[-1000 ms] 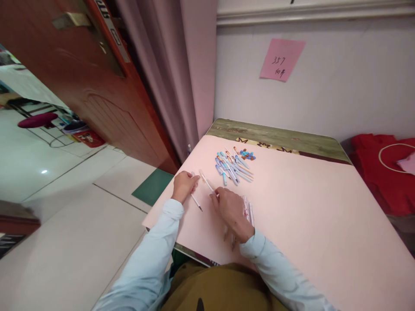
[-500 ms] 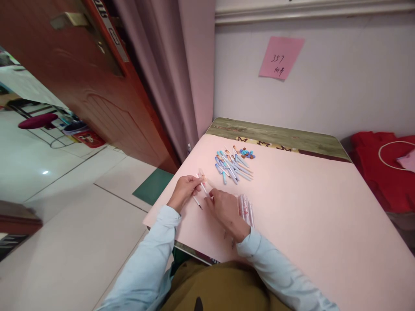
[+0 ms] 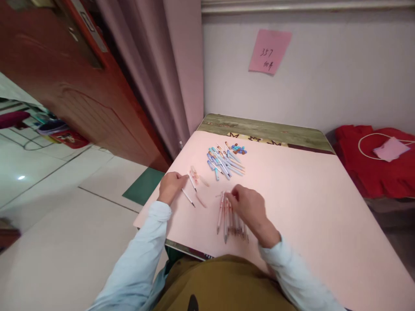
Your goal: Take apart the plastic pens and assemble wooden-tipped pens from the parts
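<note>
My left hand (image 3: pixel 173 186) rests at the table's left side, fingers pinched together at the upper end of a white pen refill (image 3: pixel 192 182). A second refill (image 3: pixel 188 198) with a dark tip lies just below it. Beside them are clear and pinkish pen parts (image 3: pixel 204 181). My right hand (image 3: pixel 251 206) is closed over the top of a row of clear pens with red markings (image 3: pixel 226 218), its fingertips pinching a pen at the upper end. The hand partly covers the row, so the grip is not fully visible.
Blue and white pen pieces (image 3: pixel 223 163) lie in a pile farther back, with small blue and brown caps (image 3: pixel 239 149) behind. A pink note (image 3: pixel 270 52) is on the wall. Red cloth (image 3: pixel 363 166) lies at right; a brown door (image 3: pixel 97 108) stands at left.
My hands have moved apart. The right hand went right to the row of clear pens; the left stays near the refills. A second refill and pen parts now lie on the table.
</note>
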`<act>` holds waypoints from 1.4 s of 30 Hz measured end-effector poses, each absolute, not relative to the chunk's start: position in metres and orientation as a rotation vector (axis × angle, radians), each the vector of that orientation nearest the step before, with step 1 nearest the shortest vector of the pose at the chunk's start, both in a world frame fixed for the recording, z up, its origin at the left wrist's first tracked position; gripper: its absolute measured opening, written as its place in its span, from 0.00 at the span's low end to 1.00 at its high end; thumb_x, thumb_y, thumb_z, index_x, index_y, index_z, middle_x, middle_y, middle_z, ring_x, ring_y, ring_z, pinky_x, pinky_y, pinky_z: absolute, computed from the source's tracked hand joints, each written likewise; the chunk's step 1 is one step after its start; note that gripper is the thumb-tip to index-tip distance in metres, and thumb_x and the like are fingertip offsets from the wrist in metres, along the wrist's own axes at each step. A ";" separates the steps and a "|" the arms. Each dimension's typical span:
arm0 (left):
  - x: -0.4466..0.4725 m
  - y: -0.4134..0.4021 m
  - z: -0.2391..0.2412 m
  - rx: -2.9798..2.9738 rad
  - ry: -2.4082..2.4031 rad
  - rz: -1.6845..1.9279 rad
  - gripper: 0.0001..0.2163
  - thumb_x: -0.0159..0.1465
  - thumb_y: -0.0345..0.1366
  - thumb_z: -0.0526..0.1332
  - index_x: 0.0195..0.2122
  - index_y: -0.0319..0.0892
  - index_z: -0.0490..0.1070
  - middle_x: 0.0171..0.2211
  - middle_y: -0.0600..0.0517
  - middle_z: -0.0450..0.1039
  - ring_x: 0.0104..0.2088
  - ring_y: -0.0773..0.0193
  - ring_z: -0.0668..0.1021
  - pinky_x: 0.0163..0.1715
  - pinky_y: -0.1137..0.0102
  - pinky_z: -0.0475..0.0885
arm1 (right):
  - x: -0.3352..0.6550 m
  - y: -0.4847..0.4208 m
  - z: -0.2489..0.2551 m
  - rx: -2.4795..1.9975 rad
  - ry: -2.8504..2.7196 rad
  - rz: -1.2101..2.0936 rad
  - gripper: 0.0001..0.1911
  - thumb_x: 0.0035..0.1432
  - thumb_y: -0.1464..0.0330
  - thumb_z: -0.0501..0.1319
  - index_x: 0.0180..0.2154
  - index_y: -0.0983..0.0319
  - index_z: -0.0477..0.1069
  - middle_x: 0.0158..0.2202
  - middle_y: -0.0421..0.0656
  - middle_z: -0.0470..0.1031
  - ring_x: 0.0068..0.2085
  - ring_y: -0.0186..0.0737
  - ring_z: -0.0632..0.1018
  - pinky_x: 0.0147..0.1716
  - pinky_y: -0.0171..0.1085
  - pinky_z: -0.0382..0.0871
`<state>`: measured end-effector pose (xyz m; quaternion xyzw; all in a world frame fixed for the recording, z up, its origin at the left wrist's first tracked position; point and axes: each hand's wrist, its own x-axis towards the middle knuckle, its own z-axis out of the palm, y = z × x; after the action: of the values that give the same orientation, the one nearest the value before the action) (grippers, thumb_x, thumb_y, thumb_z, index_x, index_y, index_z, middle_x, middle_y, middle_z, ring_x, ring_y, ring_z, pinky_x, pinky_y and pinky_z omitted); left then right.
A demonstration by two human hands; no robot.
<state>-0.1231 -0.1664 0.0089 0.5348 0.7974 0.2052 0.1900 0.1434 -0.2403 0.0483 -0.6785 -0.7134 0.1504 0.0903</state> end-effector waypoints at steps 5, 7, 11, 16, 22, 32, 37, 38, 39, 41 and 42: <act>-0.117 -0.171 0.014 1.530 2.200 0.701 0.15 0.56 0.49 0.60 0.20 0.43 0.69 0.18 0.51 0.72 0.23 0.61 0.72 0.25 0.68 0.60 | 0.186 -0.269 0.035 -2.068 -2.012 0.701 0.17 0.59 0.55 0.61 0.25 0.59 0.70 0.24 0.40 0.76 0.28 0.38 0.74 0.26 0.34 0.54; -0.105 -0.175 0.019 1.534 2.134 0.781 0.16 0.56 0.50 0.60 0.21 0.43 0.69 0.18 0.52 0.71 0.22 0.62 0.72 0.25 0.69 0.60 | 0.186 -0.275 0.030 -2.070 -1.949 0.747 0.15 0.57 0.55 0.63 0.27 0.59 0.71 0.26 0.41 0.77 0.29 0.38 0.74 0.27 0.34 0.55; -0.078 -0.185 0.031 1.557 1.917 0.851 0.16 0.58 0.51 0.59 0.23 0.43 0.70 0.18 0.54 0.71 0.20 0.64 0.70 0.24 0.70 0.61 | 0.179 -0.274 0.031 -2.075 -1.924 0.790 0.12 0.56 0.58 0.61 0.27 0.60 0.74 0.27 0.43 0.78 0.30 0.39 0.75 0.27 0.34 0.55; -0.080 -0.200 0.031 1.668 2.040 0.778 0.15 0.58 0.49 0.60 0.24 0.43 0.70 0.19 0.53 0.71 0.23 0.63 0.72 0.26 0.70 0.61 | 0.174 -0.273 0.038 -2.149 -1.968 0.679 0.10 0.55 0.64 0.58 0.27 0.61 0.74 0.27 0.46 0.78 0.30 0.41 0.75 0.26 0.35 0.54; -0.103 -0.237 0.017 1.517 2.037 0.800 0.12 0.56 0.47 0.62 0.30 0.43 0.72 0.18 0.56 0.68 0.20 0.63 0.70 0.24 0.70 0.62 | 0.177 -0.272 0.033 -2.104 -1.892 0.781 0.10 0.54 0.64 0.58 0.26 0.60 0.73 0.26 0.45 0.77 0.29 0.40 0.74 0.26 0.35 0.53; -0.089 -0.256 0.028 2.298 1.514 0.241 0.08 0.65 0.34 0.56 0.38 0.47 0.75 0.37 0.52 0.73 0.36 0.62 0.75 0.32 0.70 0.64 | 0.200 -0.270 0.041 -2.063 -1.702 0.751 0.11 0.56 0.62 0.56 0.24 0.58 0.69 0.22 0.39 0.73 0.25 0.38 0.71 0.25 0.35 0.54; -0.086 -0.240 0.040 2.655 1.451 0.109 0.11 0.68 0.31 0.50 0.39 0.46 0.72 0.38 0.49 0.71 0.39 0.60 0.73 0.31 0.68 0.61 | 0.192 -0.270 0.036 -1.941 -1.633 0.861 0.10 0.56 0.62 0.56 0.25 0.58 0.67 0.20 0.38 0.72 0.24 0.38 0.72 0.27 0.35 0.58; -0.087 -0.235 0.041 2.683 1.456 0.096 0.11 0.68 0.31 0.50 0.39 0.46 0.72 0.38 0.49 0.71 0.39 0.59 0.72 0.31 0.68 0.61 | 0.189 -0.269 0.035 -1.880 -1.596 0.935 0.10 0.56 0.62 0.56 0.26 0.59 0.67 0.20 0.38 0.72 0.24 0.37 0.72 0.27 0.35 0.59; -0.088 -0.232 0.040 2.685 1.462 0.082 0.11 0.67 0.30 0.50 0.39 0.46 0.73 0.37 0.49 0.70 0.39 0.59 0.72 0.32 0.68 0.62 | 0.184 -0.269 0.034 -1.807 -1.542 1.033 0.09 0.56 0.62 0.56 0.27 0.59 0.67 0.20 0.38 0.72 0.24 0.37 0.72 0.27 0.35 0.60; -0.092 -0.225 0.037 2.625 1.452 0.079 0.11 0.67 0.31 0.51 0.37 0.46 0.74 0.37 0.50 0.70 0.39 0.59 0.72 0.32 0.68 0.63 | 0.174 -0.267 0.034 -1.629 -1.391 1.274 0.08 0.56 0.63 0.56 0.29 0.59 0.65 0.22 0.38 0.73 0.24 0.36 0.73 0.27 0.35 0.62; -0.095 -0.223 0.034 2.574 1.438 0.110 0.11 0.66 0.32 0.51 0.37 0.46 0.74 0.37 0.50 0.71 0.38 0.60 0.73 0.32 0.68 0.64 | 0.169 -0.265 0.036 -1.529 -1.301 1.399 0.07 0.56 0.63 0.57 0.30 0.59 0.65 0.23 0.38 0.73 0.25 0.36 0.73 0.27 0.34 0.63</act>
<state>-0.0945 -0.2230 0.0343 0.8684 0.4851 0.0371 0.0955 0.1688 -0.2655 0.0355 -0.5874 -0.4999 0.5376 0.3406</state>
